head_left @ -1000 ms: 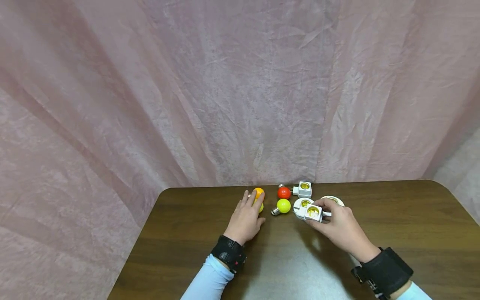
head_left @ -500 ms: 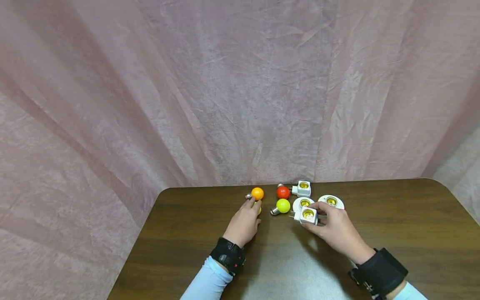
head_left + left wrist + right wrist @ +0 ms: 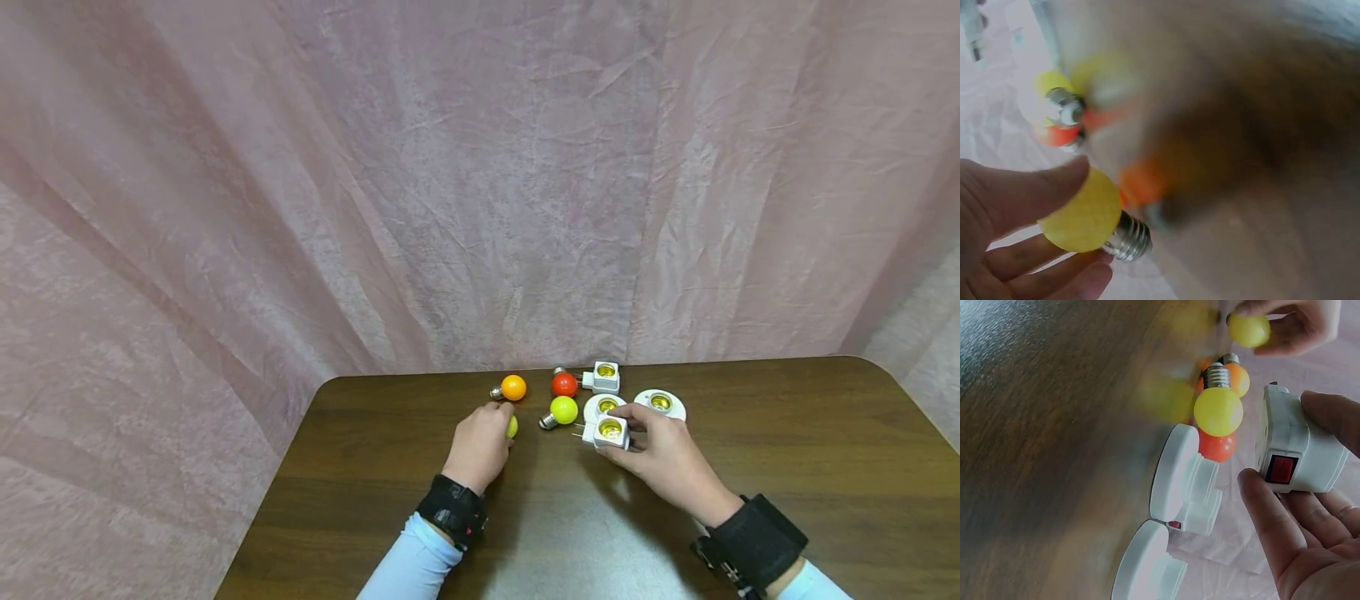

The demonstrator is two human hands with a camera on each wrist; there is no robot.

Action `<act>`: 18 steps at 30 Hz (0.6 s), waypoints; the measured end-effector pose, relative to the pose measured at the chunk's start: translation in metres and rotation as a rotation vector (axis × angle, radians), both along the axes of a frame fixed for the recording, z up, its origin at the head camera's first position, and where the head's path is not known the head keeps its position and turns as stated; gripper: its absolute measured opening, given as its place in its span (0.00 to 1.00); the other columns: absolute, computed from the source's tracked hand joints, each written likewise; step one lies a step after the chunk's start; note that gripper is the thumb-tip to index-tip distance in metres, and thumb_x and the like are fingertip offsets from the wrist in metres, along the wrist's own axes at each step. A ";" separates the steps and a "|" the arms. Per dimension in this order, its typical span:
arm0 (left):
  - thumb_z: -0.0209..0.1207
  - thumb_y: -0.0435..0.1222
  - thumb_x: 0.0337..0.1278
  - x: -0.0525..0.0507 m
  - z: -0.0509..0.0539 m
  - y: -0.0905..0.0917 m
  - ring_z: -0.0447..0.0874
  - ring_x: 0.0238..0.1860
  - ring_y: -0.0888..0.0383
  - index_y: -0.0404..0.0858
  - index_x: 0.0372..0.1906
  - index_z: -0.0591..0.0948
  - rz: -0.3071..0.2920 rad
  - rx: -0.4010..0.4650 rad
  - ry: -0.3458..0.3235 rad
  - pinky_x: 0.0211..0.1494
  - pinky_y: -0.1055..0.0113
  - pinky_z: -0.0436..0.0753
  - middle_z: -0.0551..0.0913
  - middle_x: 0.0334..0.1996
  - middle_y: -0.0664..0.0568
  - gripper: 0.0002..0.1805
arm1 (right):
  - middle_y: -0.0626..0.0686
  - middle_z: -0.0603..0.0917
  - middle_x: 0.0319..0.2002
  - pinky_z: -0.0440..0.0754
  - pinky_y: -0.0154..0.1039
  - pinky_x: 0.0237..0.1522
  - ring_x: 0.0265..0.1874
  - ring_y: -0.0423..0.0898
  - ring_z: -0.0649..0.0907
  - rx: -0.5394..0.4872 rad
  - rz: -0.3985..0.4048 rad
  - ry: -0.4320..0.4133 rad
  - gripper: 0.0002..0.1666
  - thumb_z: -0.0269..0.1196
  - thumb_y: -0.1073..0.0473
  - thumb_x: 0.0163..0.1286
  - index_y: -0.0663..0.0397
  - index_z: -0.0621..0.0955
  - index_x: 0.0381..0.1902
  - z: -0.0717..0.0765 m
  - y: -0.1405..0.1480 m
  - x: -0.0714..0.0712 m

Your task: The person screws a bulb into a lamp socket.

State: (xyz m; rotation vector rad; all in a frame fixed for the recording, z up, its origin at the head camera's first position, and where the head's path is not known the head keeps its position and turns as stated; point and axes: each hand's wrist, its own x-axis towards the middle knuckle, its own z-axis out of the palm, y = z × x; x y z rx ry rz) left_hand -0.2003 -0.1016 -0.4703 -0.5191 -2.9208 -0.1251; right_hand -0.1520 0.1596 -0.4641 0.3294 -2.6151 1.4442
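Observation:
My left hand (image 3: 477,446) grips a yellow light bulb (image 3: 1082,212) by its round glass, thumb on one side and fingers on the other. The bulb's metal screw base points away from the palm in the left wrist view. Between thumb and fingers, my right hand (image 3: 666,462) holds a white plug-in lamp socket (image 3: 1291,434) with a red switch. In the head view its opening faces up and its prongs point left. Just behind that socket sits a round white lamp holder (image 3: 596,406), partly covered by it.
An orange bulb (image 3: 513,387), a red bulb (image 3: 565,384) and a yellow-green bulb (image 3: 564,410) lie on the brown table (image 3: 420,483). Another plug-in socket (image 3: 602,381) stands near the back edge. A second round holder (image 3: 671,406) is behind my right hand. A pink curtain (image 3: 480,208) hangs behind.
My left hand, spread over the bulbs earlier, has drawn back and closed round the yellow bulb, uncovering the orange one. My right hand has shifted slightly left with the plug-in socket.

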 end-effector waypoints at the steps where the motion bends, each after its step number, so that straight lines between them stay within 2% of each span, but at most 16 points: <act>1: 0.71 0.38 0.42 0.001 0.003 0.001 0.81 0.34 0.57 0.43 0.46 0.79 0.005 0.013 0.003 0.35 0.61 0.82 0.81 0.37 0.52 0.22 | 0.56 0.83 0.44 0.84 0.35 0.38 0.39 0.46 0.86 -0.007 0.002 -0.007 0.26 0.74 0.55 0.49 0.55 0.78 0.45 0.000 0.000 0.000; 6: 0.64 0.49 0.52 0.006 0.022 0.006 0.78 0.34 0.58 0.43 0.51 0.77 0.026 0.131 0.081 0.33 0.64 0.81 0.78 0.37 0.51 0.24 | 0.55 0.84 0.41 0.84 0.35 0.37 0.37 0.46 0.86 0.010 -0.003 -0.014 0.26 0.75 0.54 0.47 0.55 0.79 0.44 0.001 -0.003 0.000; 10: 0.58 0.56 0.55 0.010 0.037 0.014 0.72 0.31 0.61 0.44 0.50 0.77 0.020 0.260 0.140 0.29 0.71 0.76 0.75 0.33 0.55 0.25 | 0.53 0.85 0.39 0.84 0.34 0.35 0.35 0.43 0.86 0.021 0.004 -0.017 0.26 0.75 0.53 0.46 0.55 0.80 0.43 0.001 -0.005 -0.002; 14: 0.58 0.60 0.52 0.016 0.050 0.022 0.69 0.27 0.63 0.46 0.44 0.77 0.001 0.366 0.113 0.26 0.74 0.70 0.74 0.29 0.58 0.24 | 0.51 0.85 0.38 0.82 0.30 0.32 0.32 0.40 0.86 0.033 0.014 -0.028 0.27 0.75 0.52 0.46 0.54 0.81 0.44 0.001 -0.007 -0.004; 18: 0.60 0.58 0.50 0.021 0.057 0.028 0.74 0.30 0.62 0.45 0.45 0.77 -0.025 0.453 0.045 0.31 0.74 0.74 0.77 0.33 0.59 0.25 | 0.50 0.86 0.38 0.81 0.28 0.29 0.29 0.38 0.85 0.052 0.014 -0.031 0.28 0.75 0.51 0.45 0.52 0.81 0.45 0.001 -0.010 -0.004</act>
